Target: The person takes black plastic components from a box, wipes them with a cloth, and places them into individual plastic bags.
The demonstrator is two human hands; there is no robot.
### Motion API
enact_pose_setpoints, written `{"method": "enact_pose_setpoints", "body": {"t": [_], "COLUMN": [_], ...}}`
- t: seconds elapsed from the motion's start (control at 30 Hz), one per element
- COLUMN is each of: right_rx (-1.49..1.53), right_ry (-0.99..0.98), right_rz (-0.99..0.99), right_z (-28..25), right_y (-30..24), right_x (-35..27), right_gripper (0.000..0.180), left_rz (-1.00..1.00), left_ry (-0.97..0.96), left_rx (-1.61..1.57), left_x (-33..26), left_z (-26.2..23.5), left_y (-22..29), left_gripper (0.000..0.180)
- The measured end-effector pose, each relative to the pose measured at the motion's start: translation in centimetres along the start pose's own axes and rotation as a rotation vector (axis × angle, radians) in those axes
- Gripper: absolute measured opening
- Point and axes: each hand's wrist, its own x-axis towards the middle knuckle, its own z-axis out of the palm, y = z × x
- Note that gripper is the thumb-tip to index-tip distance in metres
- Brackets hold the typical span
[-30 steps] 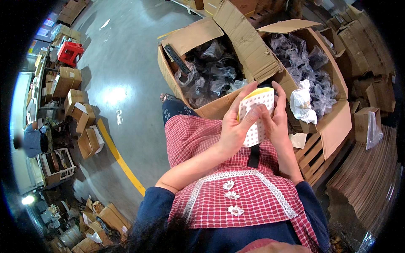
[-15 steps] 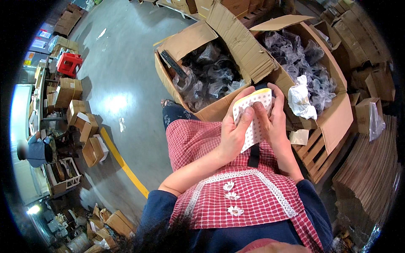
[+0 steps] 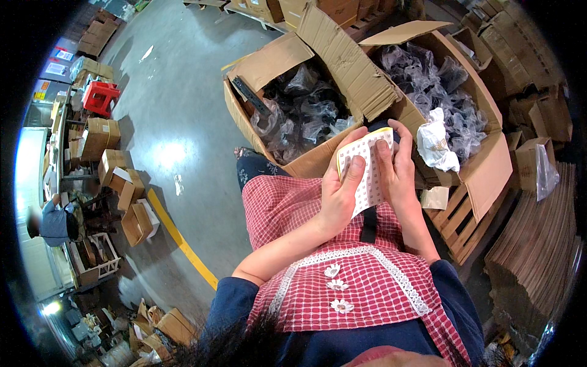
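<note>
1. Above the lap, over a red checked apron, both hands hold a white sheet of small stickers with a yellow backing edge along its top.
2. The left hand has its grip pinched on the sheet: the thumb lies flat on the printed face and the fingers curl behind its left edge.
3. The right hand has its grip pinched on the right side of the sheet, the thumb pressed on the face near the upper corner and the fingers wrapped behind.
4. The sheet stands tilted, its face turned toward the person, and it sits just in front of the near wall of an open cardboard box.
5. That box holds dark parts wrapped in clear plastic bags, and a dark flat bar leans in its left corner.
6. A second open cardboard box stands right beside it, also filled with bagged dark parts; a crumpled white bag lies on top near its front edge.
7. The second box rests on a wooden pallet, and stacks of flat cardboard lie to the right.
8. A dark strap hangs below the sheet against the apron.
9. On the grey floor runs a yellow line, with small cardboard boxes and a red crate well off to the left.
10. Another person in a blue top is far to the left.
</note>
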Motion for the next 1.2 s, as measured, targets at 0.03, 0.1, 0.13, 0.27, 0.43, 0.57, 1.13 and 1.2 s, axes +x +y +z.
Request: {"method": "enact_pose_setpoints", "body": {"t": [0.03, 0.1, 0.13, 0.27, 0.43, 0.57, 1.13, 1.2], "right_rx": [-0.001, -0.006, -0.010, 0.001, -0.048, -0.096, 0.469, 0.435], "right_ry": [0.007, 0.015, 0.016, 0.000, -0.010, -0.050, -0.041, -0.058], "right_rz": [-0.017, -0.050, -0.066, -0.042, -0.056, -0.137, 0.133, 0.142], "right_z": [0.1, 0.2, 0.3, 0.3, 0.6, 0.5, -1.8, -2.4], "right_y": [0.0, -0.1, 0.0, -0.1, -0.6, -0.3, 0.8, 1.2], "right_x": [0.0, 0.0, 0.1, 0.0, -0.3, -0.3, -1.5, -1.2], "right_gripper": [0.060, 0.059, 0.059, 0.057, 0.055, 0.051, 0.034, 0.033], "left_rz": [-0.001, -0.003, -0.003, -0.013, 0.017, -0.032, -0.097, 0.007], "left_ry": [0.001, 0.019, 0.028, 0.028, 0.017, 0.059, 0.104, 0.266], "left_rx": [0.006, 0.016, 0.022, 0.021, 0.086, -0.060, 0.043, 0.193], "left_x": [0.0, -0.1, -0.1, -0.1, 0.0, 0.4, 1.4, 2.1], "left_z": [0.0, -0.1, -0.2, -0.1, -0.6, -0.7, -3.2, -3.5], "left_y": [-0.1, -0.3, -0.4, -0.4, -0.9, -0.8, 0.8, 1.7], "left_gripper": [0.050, 0.050, 0.051, 0.051, 0.052, 0.052, 0.042, 0.029]}}
